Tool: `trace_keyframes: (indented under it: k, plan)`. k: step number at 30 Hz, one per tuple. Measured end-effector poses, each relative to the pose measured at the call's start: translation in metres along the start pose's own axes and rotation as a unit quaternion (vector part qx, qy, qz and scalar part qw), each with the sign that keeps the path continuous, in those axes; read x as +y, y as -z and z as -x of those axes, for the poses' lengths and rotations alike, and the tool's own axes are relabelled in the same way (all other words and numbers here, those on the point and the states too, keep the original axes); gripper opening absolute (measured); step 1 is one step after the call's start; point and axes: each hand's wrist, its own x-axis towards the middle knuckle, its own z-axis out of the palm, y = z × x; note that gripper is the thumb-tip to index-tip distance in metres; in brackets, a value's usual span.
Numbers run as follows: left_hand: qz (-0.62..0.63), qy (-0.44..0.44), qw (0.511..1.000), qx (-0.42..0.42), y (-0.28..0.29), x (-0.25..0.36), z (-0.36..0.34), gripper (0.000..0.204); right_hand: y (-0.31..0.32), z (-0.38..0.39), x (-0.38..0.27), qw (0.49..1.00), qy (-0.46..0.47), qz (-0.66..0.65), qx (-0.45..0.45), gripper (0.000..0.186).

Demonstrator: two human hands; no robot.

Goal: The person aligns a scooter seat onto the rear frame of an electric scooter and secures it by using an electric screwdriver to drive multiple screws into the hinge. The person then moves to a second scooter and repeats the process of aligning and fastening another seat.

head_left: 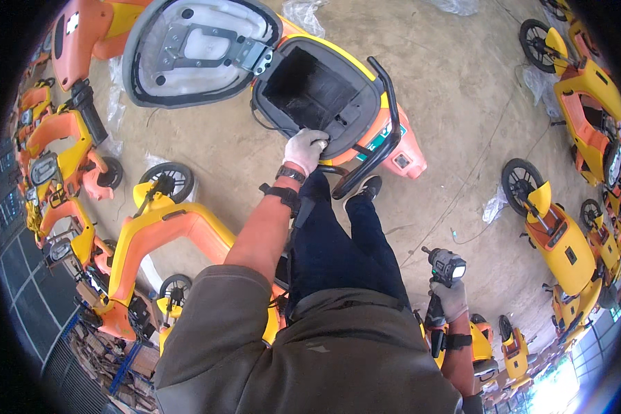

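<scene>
My left hand [305, 149], in a light glove, is at the near rim of the open under-seat compartment [355, 77] of an orange and yellow scooter [408, 153]. Its fingers are curled together; whatever they may hold is too small to make out. The scooter's seat [203, 48] is flipped up to the left on a metal hinge [252, 56], its pale underside showing. Down at my right side, my gloved right hand [451, 301] grips a cordless impact driver [446, 265] by its handle, its lamp side facing up.
A black grab rail [391, 131] curves round the scooter's near right end. Rows of scooters stand at left and right, such as a yellow one [566, 259]. An orange and yellow scooter frame [179, 231] is close on my left. Plastic wrap [495, 204] lies on the concrete floor [462, 103].
</scene>
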Motion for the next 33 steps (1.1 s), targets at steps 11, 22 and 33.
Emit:
trace_keyframes:
  k: [11, 22, 33]
  plan:
    - [0.005, 0.103, 0.992, 0.068, -0.006, 0.011, -0.001, 0.020, 0.001, 0.000, -0.015, 0.999, -0.032, 0.012, -0.027, 0.020]
    - [0.093, 0.186, 0.975, 0.075, 0.003, 0.008, 0.036, 0.032, 0.009, 0.018, -0.085, 0.992, 0.107, -0.013, -0.066, 0.024]
    - [0.184, 0.393, 0.900, 0.022, 0.006, -0.087, 0.210, 0.030, -0.050, 0.035, -0.243, 0.942, 0.277, 0.048, -0.184, 0.044]
